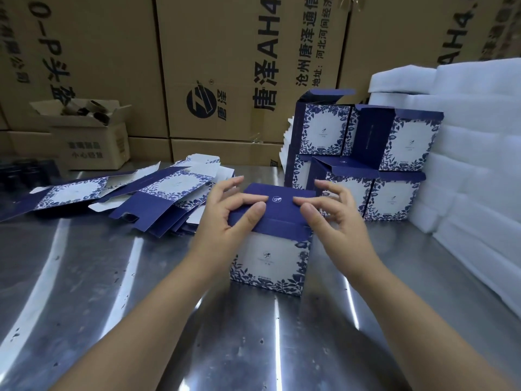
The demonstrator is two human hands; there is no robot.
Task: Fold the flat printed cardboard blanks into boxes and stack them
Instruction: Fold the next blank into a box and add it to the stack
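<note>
Head view, looking down: two bare forearms reach forward over a shiny metal counter (84,277). Standing on the counter between them is a blue-and-white printed box (270,255), upright, its dark blue lid flap folded down on top. The left hand (228,210) presses thumb and forefinger on the flap's left part; the right hand (335,210) does the same on the right part, the other fingers of both lifted and spread. Neither hand is wrapped around the box; they only pinch and press the lid.

Likely risks, as a judgement: uneven pressure could make the tuck flap buckle or crease rather than slide in, and since nothing steadies the base, a hard push could skid the light box on the slick steel.

Farther left lies a loose heap of flat blanks (135,196), overlapping (at least four, exact count unclear). Behind the box, on the right, a stack of folded boxes (363,162) shows at least four, two rows of two, lids open. White foam sheets (465,165) are piled at far right. One small open carton (90,136) sits far left; large brown shipping cartons (220,66) form the back wall.
</note>
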